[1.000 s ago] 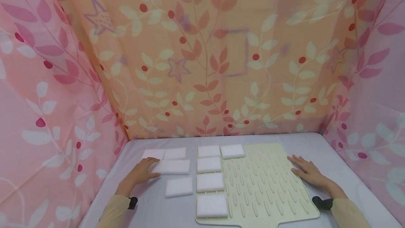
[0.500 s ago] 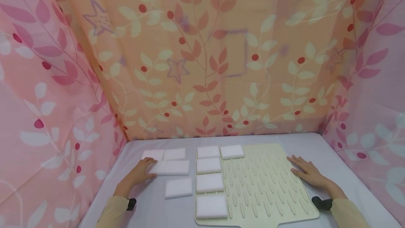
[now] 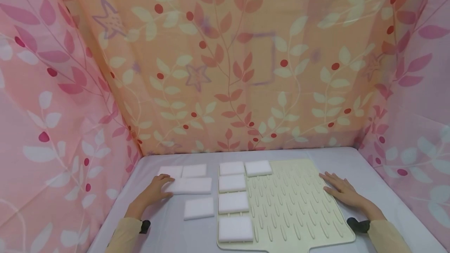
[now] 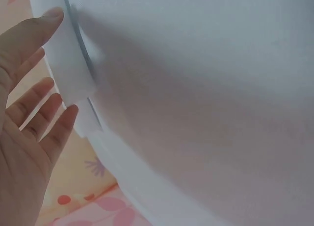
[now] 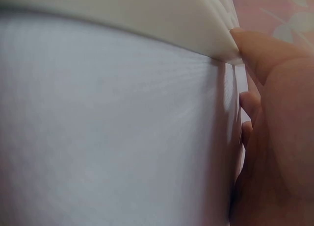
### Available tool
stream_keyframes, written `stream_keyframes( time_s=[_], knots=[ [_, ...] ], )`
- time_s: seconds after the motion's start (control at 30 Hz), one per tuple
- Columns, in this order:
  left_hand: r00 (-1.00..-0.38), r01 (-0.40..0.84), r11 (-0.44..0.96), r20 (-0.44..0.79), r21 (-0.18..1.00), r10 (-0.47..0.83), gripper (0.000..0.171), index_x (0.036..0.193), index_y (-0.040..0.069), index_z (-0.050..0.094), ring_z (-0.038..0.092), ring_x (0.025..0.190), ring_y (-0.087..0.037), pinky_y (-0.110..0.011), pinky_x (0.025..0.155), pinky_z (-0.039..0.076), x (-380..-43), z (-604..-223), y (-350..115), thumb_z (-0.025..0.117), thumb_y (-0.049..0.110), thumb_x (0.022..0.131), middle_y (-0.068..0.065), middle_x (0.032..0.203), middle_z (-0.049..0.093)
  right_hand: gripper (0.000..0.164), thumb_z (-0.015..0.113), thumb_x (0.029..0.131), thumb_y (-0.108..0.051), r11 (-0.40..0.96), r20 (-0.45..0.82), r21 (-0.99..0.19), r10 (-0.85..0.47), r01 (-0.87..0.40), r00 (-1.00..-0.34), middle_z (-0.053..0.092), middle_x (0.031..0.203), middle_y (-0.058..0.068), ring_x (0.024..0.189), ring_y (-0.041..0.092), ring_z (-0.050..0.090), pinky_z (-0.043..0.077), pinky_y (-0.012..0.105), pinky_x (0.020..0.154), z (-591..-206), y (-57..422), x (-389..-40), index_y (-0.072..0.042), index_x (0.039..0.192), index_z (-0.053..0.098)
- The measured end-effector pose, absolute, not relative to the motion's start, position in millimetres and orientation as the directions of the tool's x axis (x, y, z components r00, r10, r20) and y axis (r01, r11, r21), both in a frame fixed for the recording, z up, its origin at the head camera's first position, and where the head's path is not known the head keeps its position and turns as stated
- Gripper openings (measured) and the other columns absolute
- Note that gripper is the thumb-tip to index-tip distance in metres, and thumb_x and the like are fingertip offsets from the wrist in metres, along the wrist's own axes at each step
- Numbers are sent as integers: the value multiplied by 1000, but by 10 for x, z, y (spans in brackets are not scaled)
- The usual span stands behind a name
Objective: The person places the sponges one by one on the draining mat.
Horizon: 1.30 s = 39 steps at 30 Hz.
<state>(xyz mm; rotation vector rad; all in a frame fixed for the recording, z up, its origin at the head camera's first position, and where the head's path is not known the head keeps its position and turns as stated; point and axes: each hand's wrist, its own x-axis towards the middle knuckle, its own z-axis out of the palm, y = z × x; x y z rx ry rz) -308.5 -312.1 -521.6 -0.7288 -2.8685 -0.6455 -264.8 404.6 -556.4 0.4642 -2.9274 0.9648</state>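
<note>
Pad [image 3: 178, 186] just rt of L hand [image 3: 154, 190], fingers spread, R hand [image 3: 344, 193] splayed at mat [image 3: 306, 210]

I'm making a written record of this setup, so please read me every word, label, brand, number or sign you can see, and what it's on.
None: no word, brand or number can be read.
White pads, mat and table: no lettering visible.
Curtain: leaves, berries and faint purple shapes such as stars, no writing.
Black wrist straps: too small to tell.

Left hand [image 3: 155, 190] with thumb and fingers parted, right hand [image 3: 341, 191] palm-down, hands well apart.
</note>
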Motion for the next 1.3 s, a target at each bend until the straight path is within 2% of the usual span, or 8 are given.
stream_keyframes(
  time_s=[0.53,0.67,0.93,1.13,1.3],
  knots=[
    [-889,458,802,173,384,425,52,117,2,59,44,109,-39,-55,93,38,-3064,-5121,-3099,79,18,72,-21,121,52,57,54,92,-31,763,138,-574,-269,-298,-953,24,144,32,131,56,12,-6,70,99,-5562,4061,-2658,-8,141,36],
    [-875,483,787,191,383,445,53,117,1,59,45,107,-38,-54,91,39,-3073,-5134,-3126,79,18,71,-21,119,53,57,55,92,-29,761,147,-573,-269,-304,-952,25,144,32,130,57,12,-5,71,98,-5556,4051,-2645,-6,141,37],
    [-890,450,785,146,425,432,53,117,5,59,50,96,-27,-39,80,48,-3076,-5097,-3153,80,20,71,-12,114,54,56,55,92,-28,755,151,-578,-275,-311,-949,25,143,33,129,58,12,-5,72,98,-5543,4044,-2621,-6,140,37],
    [-882,469,792,152,390,447,51,113,4,61,48,100,-30,-48,86,43,-3054,-5078,-3155,81,21,69,-11,110,57,57,54,92,-30,753,139,-585,-271,-300,-952,23,144,32,131,56,11,-8,70,99,-5560,4042,-2624,-8,142,36],
    [-874,485,803,179,346,451,52,112,3,62,47,101,-32,-50,87,41,-3038,-5081,-3178,82,20,67,-11,107,58,57,54,93,-31,756,127,-587,-268,-290,-955,23,145,32,132,54,10,-9,68,101,-5582,4037,-2631,-10,142,35]
  ],
)
